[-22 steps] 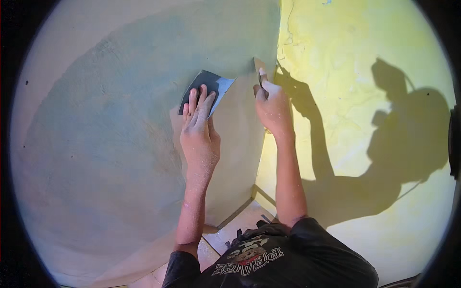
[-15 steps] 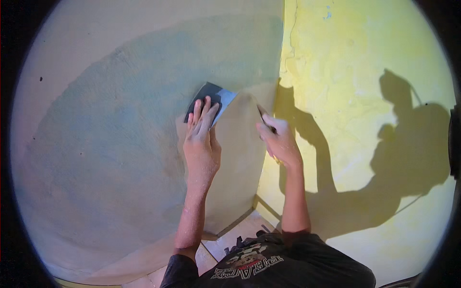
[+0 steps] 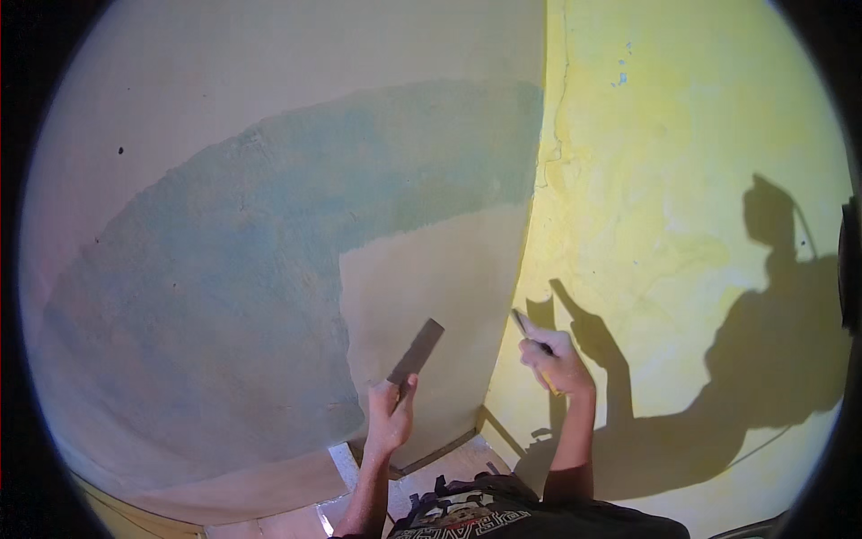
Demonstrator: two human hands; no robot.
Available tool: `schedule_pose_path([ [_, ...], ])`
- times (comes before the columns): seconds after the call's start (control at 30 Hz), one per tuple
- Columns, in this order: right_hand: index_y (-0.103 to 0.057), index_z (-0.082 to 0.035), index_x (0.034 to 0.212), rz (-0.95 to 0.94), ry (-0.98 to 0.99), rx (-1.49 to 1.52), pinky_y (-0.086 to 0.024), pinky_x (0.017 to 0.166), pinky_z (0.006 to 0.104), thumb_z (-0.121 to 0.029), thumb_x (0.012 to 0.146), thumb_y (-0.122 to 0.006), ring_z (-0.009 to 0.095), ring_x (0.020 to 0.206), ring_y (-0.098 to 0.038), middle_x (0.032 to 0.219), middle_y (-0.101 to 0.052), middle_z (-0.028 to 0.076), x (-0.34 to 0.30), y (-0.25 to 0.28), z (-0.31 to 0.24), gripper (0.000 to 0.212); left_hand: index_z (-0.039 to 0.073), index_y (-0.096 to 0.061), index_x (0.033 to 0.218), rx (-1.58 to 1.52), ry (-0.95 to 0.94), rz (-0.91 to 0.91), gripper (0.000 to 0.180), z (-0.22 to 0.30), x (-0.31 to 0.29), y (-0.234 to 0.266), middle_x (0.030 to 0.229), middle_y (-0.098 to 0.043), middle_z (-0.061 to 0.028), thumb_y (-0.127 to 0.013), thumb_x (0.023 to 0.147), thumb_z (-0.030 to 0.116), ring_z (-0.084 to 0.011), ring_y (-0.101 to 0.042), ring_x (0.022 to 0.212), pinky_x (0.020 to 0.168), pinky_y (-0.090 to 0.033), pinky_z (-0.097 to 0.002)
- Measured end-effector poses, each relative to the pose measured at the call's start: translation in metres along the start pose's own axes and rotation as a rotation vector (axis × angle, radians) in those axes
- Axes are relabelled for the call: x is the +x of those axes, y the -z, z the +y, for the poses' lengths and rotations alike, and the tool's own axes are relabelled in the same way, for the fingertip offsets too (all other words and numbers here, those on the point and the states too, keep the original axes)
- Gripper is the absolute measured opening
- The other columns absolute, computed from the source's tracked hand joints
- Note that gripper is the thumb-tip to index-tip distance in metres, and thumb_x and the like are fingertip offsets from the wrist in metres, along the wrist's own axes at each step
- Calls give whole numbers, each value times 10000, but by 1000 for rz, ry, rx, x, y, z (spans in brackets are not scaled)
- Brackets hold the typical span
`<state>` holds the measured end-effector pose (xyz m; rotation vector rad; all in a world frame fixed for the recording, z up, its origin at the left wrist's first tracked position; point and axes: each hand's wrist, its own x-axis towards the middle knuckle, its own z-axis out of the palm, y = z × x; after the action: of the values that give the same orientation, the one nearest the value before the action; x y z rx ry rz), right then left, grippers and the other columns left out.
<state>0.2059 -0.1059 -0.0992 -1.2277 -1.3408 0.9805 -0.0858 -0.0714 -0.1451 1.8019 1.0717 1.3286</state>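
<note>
My left hand (image 3: 392,418) grips a flat, wide putty spreader (image 3: 418,349) by its lower end, thumb on one side. The spreader is turned narrow side on and tilted up to the right, apart from the wall as far as I can see. My right hand (image 3: 558,366) is closed round a putty knife (image 3: 520,322), its thin blade pointing up and left near the wall corner. A bit of yellow handle shows below that fist. Behind the tools lies a smooth beige coat (image 3: 431,260), bordered by a rough grey-green patch (image 3: 269,216) on the left wall.
A yellow wall (image 3: 655,180) with a crack and chipped paint meets the left wall at a corner on my right. My shadow (image 3: 754,359) falls across it. Below are floor tiles (image 3: 440,476) and a dark skirting edge (image 3: 440,449).
Both hands have come down and toward me. The spreader has left the wall beside the beige coat and turned narrow side on. The view has tilted slightly, showing more of the upper wall.
</note>
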Motion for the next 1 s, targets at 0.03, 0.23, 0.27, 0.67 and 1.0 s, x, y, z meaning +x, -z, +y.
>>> schedule_pose_path([
  [0.03,-482,-16,1460,-102,-61,-14,-353,396,225,-71,961,-572,36,446,-404,718,-545,-5,4,-4,1,510,-31,-615,1109,3,4,14,233,1,-3,-5,717,-505,-90,-551,1019,174,-151,-427,683,630,-405,-330],
  [0.23,-578,22,1357,-704,-203,21,-359,428,215,-192,1018,-598,30,470,-409,714,-543,-10,7,-19,24,402,-10,-635,1182,-200,147,-17,263,8,-30,-4,686,-400,45,-551,1033,191,-76,-346,663,563,-290,-304],
  [0.27,-557,18,1380,-676,-205,-61,-360,432,217,-190,1014,-600,29,468,-408,703,-539,-8,6,-18,14,423,-14,-620,1249,-131,280,-30,311,13,-42,4,746,-467,66,-562,1033,201,-77,-388,692,592,-332,-289],
  [0.67,-616,39,1076,-811,-244,-53,-376,457,218,-238,1055,-521,42,448,-419,616,-476,-34,-5,-10,51,294,-56,-620,1082,46,252,14,263,3,-72,-10,725,-465,-67,-572,1013,193,-109,-413,741,651,-398,-299],
  [1.0,-569,36,946,-822,-268,48,-387,479,218,-247,1050,-511,48,483,-456,634,-496,-18,23,-32,29,307,-70,-627,1085,-138,294,228,307,-1,-52,-14,760,-551,-1,-537,1043,220,-94,-426,749,671,-413,-271],
])
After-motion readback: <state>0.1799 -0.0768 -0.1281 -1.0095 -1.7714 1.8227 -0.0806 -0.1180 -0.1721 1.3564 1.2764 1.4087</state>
